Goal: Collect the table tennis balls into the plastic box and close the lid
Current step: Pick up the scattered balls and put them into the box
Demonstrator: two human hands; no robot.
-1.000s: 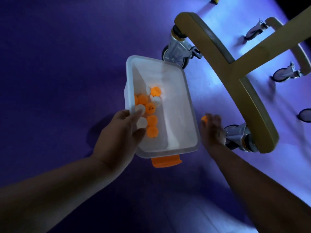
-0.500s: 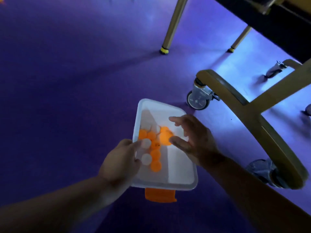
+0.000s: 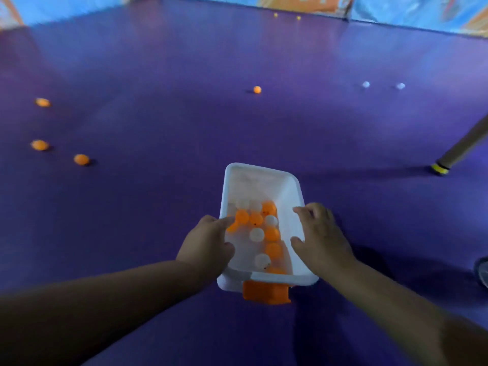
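Both forearms reach forward. The left grip [image 3: 208,244] curls over the left rim of the plastic box [image 3: 260,169], fingers inside; the right grip [image 3: 320,239] clasps the right rim. Orange and white balls [image 3: 256,219] lie inside. Further loose balls [image 3: 257,89] sit scattered on the floor [image 3: 184,128] beyond.

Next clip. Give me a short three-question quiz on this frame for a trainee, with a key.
1. True or false: the lid is on the plastic box.
2. How many loose white balls lie on the purple floor at the far right? A) none B) two C) five
3. Which holds the box's rim: the left hand, the right hand, or both?

Key: 1 false, the box is open. 2 B. 3 both, one on each long side.
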